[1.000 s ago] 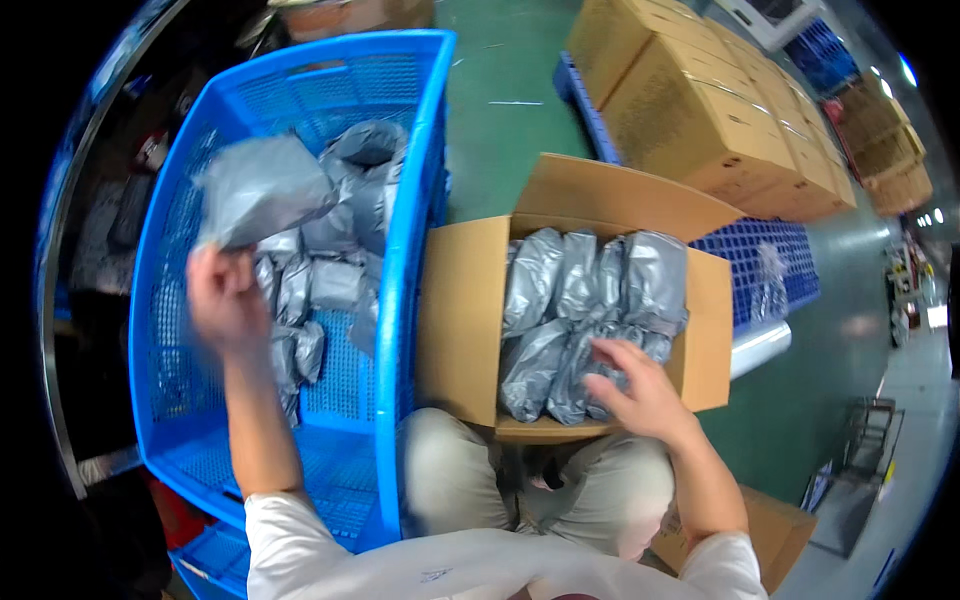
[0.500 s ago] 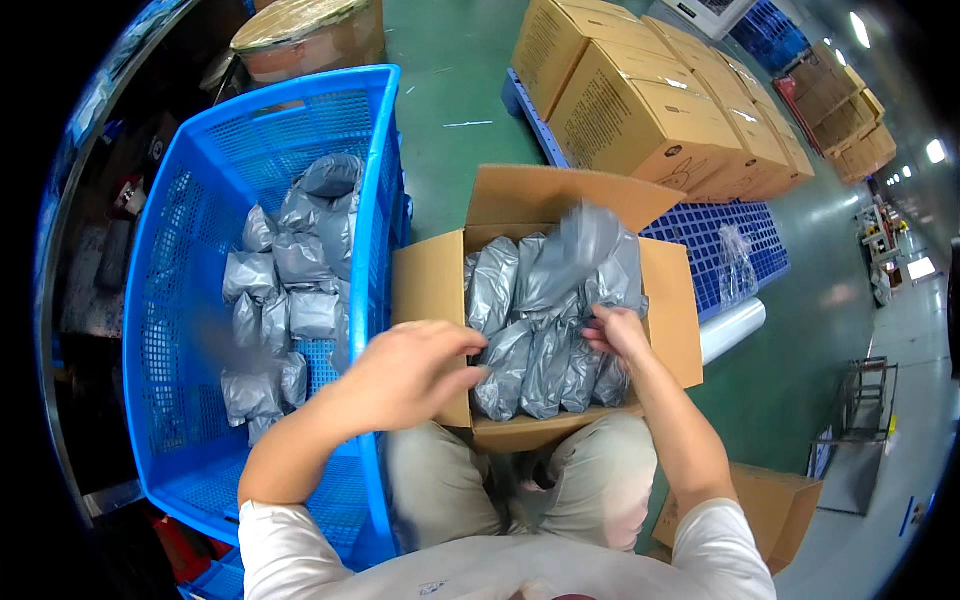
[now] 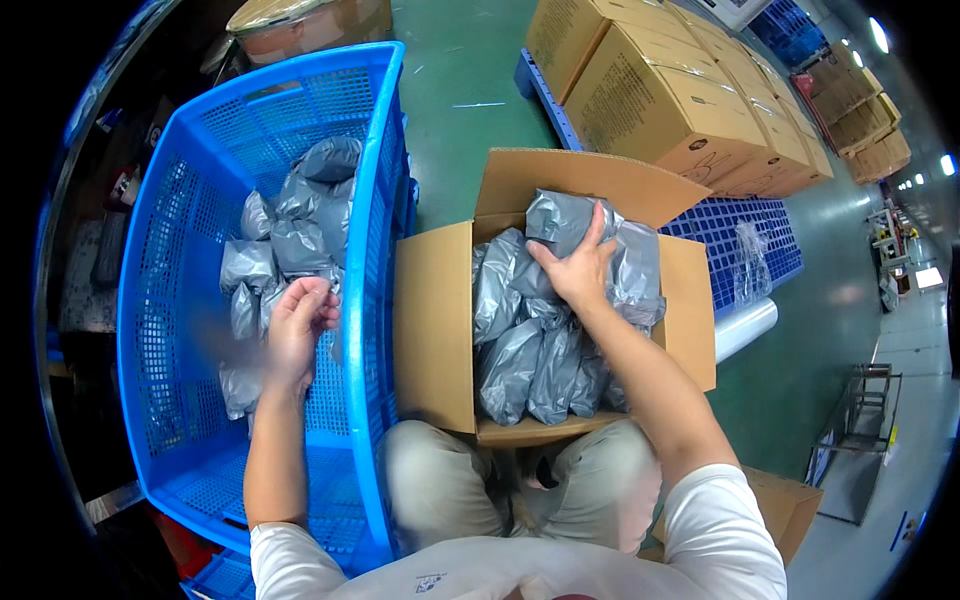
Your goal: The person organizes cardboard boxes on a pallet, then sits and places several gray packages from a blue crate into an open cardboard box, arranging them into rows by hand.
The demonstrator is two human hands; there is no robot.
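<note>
My right hand (image 3: 578, 262) lies on a grey plastic bag (image 3: 556, 222) at the far side of the open cardboard box (image 3: 434, 330), thumb and fingers spread apart. More filled grey bags (image 3: 502, 362) are packed side by side in the box beneath it. Over in the blue plastic basket (image 3: 372, 230) on the left, my left hand (image 3: 300, 328) is closed, its fingers curled beside the loose grey bags (image 3: 300, 245). Whether a bag is pinched in those fingers is hidden.
Tall sealed cartons (image 3: 640, 95) stand on a blue pallet at the far right. Near them are a blue grid pallet (image 3: 775, 240) and a roll of clear film (image 3: 745, 330). A metal frame stand (image 3: 860, 430) is at right, and a round drum (image 3: 310, 25) at far left.
My left hand has moved from the box's left edge into the basket. My right hand has gone farther into the box, onto a bag that was blurred in motion and now lies at the far side.
</note>
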